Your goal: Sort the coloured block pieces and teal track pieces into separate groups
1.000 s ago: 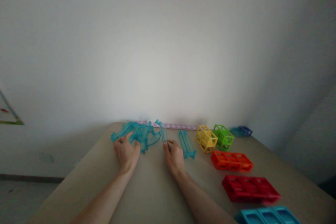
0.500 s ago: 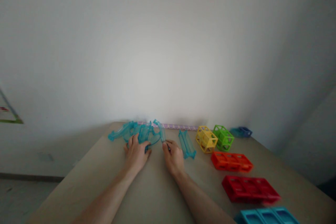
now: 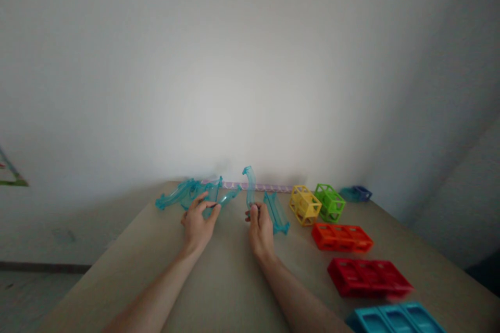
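My right hand (image 3: 260,229) is closed round the lower end of a curved, see-through blue track piece (image 3: 250,186), which stands nearly upright above the table. My left hand (image 3: 200,222) pinches another curved blue track piece (image 3: 228,196) between thumb and fingers; its free end points right. Behind the left hand lies a heap of similar blue track pieces (image 3: 177,194), partly hidden by the fingers. Straight blue track pieces (image 3: 277,213) lie side by side just right of my right hand.
Right of the hands stand a yellow cube frame (image 3: 304,205), a green cube frame (image 3: 329,202), an orange block (image 3: 341,238), a red block (image 3: 368,277) and a blue block (image 3: 396,318). A dark blue piece (image 3: 362,193) sits at the far right corner. The wall (image 3: 250,62) rises behind the table.
My right hand has raised its track piece and turned it more upright, moving slightly right. My left hand has lifted a curved track piece off the heap.
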